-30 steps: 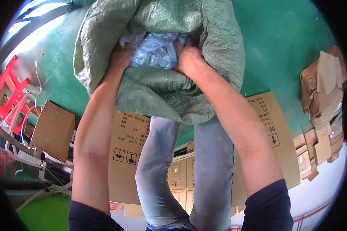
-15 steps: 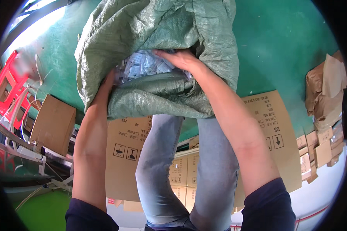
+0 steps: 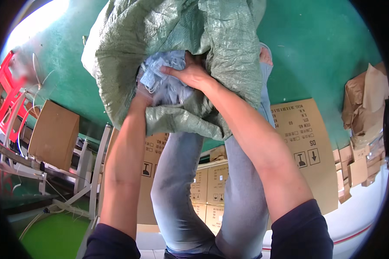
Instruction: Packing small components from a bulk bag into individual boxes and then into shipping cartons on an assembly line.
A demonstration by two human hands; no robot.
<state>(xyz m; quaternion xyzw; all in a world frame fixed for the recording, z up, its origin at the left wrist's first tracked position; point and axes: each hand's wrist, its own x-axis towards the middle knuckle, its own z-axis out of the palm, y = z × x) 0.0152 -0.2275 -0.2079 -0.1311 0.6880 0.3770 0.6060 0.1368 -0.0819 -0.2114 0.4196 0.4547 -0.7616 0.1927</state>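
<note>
A big green woven sack (image 3: 168, 39) fills the top middle, its mouth facing me above my knees. Inside the mouth lies a bunch of small clear plastic packets (image 3: 162, 77) with pale contents. My right hand (image 3: 190, 71) reaches into the sack and presses down on the packets, fingers curled around them. My left hand (image 3: 142, 95) is at the sack's lower lip, mostly hidden by the packets and the fabric; it grips the bunch from below.
Flattened cardboard sheets (image 3: 304, 146) lie under my legs on the green floor. A brown box (image 3: 54, 134) sits on a metal frame at left, beside a red plastic stool (image 3: 2, 93). Torn cardboard (image 3: 365, 108) piles up at right. Stacked cartons (image 3: 209, 185) show between my knees.
The sack has shifted closer and to the right. My right hand moved from the sack's rim deeper inside onto the packets; my left hand slid under the bunch.
</note>
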